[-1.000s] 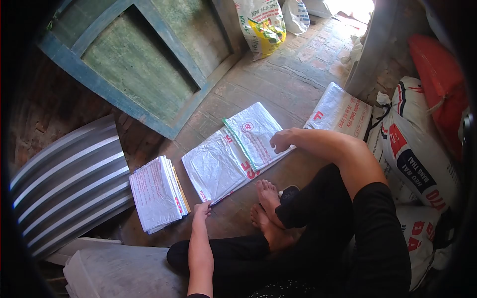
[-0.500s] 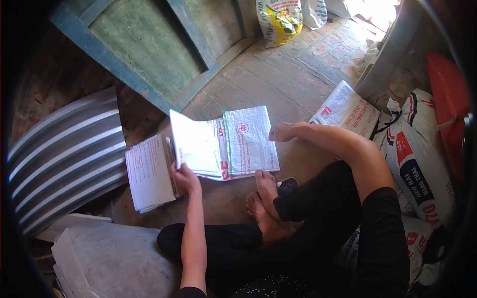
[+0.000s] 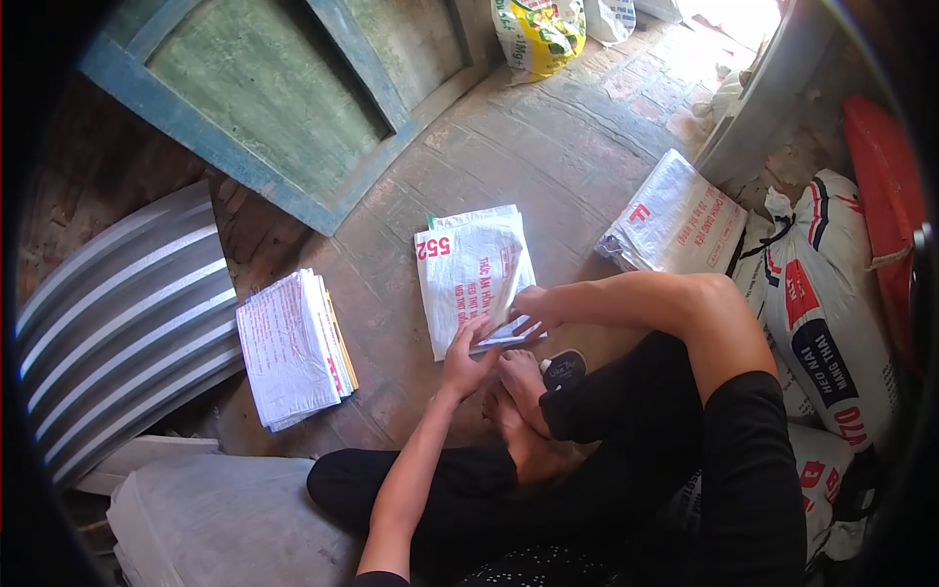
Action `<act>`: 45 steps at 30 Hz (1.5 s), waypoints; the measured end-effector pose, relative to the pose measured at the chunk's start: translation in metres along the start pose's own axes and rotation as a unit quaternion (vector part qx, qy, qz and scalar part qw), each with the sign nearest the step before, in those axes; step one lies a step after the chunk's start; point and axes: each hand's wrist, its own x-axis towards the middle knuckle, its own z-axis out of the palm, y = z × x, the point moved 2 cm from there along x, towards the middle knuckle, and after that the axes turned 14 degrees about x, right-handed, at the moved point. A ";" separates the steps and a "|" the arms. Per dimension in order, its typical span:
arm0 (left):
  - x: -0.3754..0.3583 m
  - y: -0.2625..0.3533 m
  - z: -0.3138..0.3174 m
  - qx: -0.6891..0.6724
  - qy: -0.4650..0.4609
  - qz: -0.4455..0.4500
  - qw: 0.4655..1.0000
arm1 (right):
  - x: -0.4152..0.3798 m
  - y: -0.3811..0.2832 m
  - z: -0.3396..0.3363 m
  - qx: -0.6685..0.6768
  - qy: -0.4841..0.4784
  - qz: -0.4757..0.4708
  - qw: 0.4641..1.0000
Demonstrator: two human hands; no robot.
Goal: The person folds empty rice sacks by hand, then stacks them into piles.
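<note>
A folded white woven sack (image 3: 455, 279), printed in red with an upside-down "552", lies on the brick floor in front of my feet. My left hand (image 3: 468, 364) rests at its near edge, fingers stretched out over the sack and thumb apart. At the right side, my right hand (image 3: 533, 311) touches the sack with its fingers spread downward. Between the hands, the sack's right edge curls up a little. Green-edged layers show beneath its far edge.
A stack of folded sacks (image 3: 293, 347) lies at left, beside corrugated metal sheeting (image 3: 137, 313). Another folded stack (image 3: 680, 220) is at right, near filled sacks (image 3: 822, 303) and a red bag (image 3: 885, 186). A blue-green door panel (image 3: 274, 108) stands behind; a yellow-and-white bag (image 3: 538, 39) is farther back.
The sack's left part has been folded over to the right, covering the layer with the green strip. My left hand has moved right with it; my right hand has come down to its right edge.
</note>
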 end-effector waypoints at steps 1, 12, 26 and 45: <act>0.000 -0.007 0.001 -0.022 -0.012 -0.027 0.999 | 0.000 0.001 -0.006 0.046 0.043 0.018 0.998; -0.016 -0.158 0.019 0.255 0.145 -0.289 0.911 | -0.003 0.007 -0.044 -0.015 0.179 -0.061 0.982; -0.007 -0.126 0.014 -0.225 0.053 -0.354 0.906 | 0.010 0.015 -0.051 -0.269 0.090 0.114 0.952; 0.041 -0.051 -0.034 -0.553 0.012 -0.313 0.772 | -0.032 -0.066 -0.061 -0.016 0.183 -0.250 0.951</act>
